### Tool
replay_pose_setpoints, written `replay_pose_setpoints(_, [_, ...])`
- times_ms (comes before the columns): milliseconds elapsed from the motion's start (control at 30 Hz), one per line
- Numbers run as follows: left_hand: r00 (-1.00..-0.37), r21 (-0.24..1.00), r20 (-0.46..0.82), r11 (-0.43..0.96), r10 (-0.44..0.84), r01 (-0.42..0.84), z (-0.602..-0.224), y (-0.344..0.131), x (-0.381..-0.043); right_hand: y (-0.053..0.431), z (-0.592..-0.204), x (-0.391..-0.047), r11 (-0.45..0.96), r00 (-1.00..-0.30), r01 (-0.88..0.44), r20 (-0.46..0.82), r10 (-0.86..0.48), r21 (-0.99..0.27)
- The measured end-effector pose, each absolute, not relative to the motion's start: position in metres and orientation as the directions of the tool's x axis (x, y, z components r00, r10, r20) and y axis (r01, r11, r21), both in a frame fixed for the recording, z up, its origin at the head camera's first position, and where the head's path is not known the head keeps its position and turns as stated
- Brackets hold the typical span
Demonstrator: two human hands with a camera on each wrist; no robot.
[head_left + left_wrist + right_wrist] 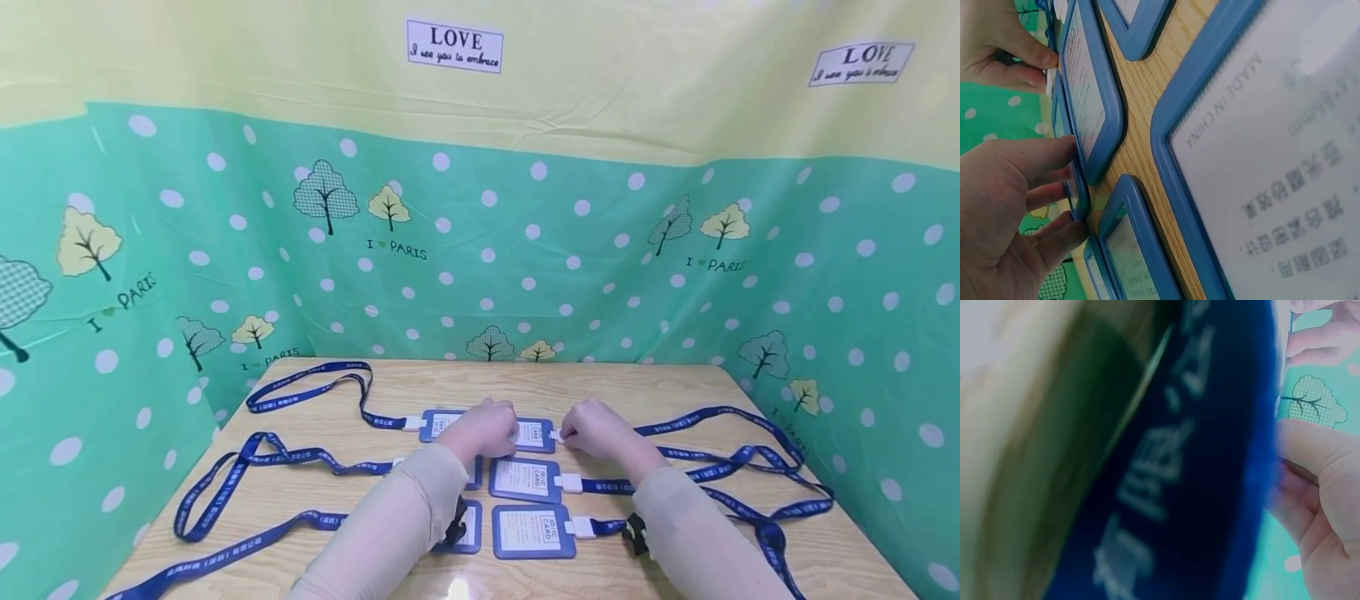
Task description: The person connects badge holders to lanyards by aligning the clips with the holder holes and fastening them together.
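In the head view, a blue-framed ID badge holder (536,435) lies in the far row, right of centre. My left hand (483,429) grips its left end; the left wrist view shows the thumb and fingers of the left hand (1016,200) at its edge. At the other end, my right hand (597,429) pinches the white clip (557,436) that joins the holder to a blue lanyard (675,422). A blurred lanyard (1166,462) covers much of the right wrist view, with the right hand (1329,494) partly hidden behind it.
Nearer on the right lie two more badge holders (525,481) (534,532) with lanyards. Another column of holders (435,427) stands to the left, partly behind my left arm, their lanyards (307,387) looping outward. A polka-dot curtain (510,250) rises behind the wooden table (600,383).
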State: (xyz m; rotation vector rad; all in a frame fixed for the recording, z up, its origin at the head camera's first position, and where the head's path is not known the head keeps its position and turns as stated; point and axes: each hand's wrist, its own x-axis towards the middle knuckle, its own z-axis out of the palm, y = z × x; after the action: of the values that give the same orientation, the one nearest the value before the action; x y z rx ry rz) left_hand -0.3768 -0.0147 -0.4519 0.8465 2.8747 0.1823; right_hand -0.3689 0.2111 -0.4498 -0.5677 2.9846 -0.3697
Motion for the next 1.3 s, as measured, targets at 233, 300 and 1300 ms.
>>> replay_pose_setpoints(233, [-0.829, 0.154, -0.097, 0.831, 0.551, 0.534, -0.4501, -0.0144, -0.3763, 0.2102, -0.4503, -0.3698, 0.901, -0.929, -0.342, -0.049, -0.367, -0.266])
replay_pose_setpoints(300, [-0.83, 0.156, -0.097, 0.832, 0.55, 0.533, -0.4503, -0.0143, -0.3765, 0.2102, -0.4506, -0.3702, 0.901, -0.928, -0.342, -0.053, -0.368, -0.268])
replay_pose_setpoints(1300, [-0.835, 0.162, -0.09, 0.835, 0.543, 0.526, -0.4513, -0.0143, -0.3761, 0.2076, -0.4518, -0.3713, 0.899, -0.937, -0.305, -0.071, -0.343, -0.313])
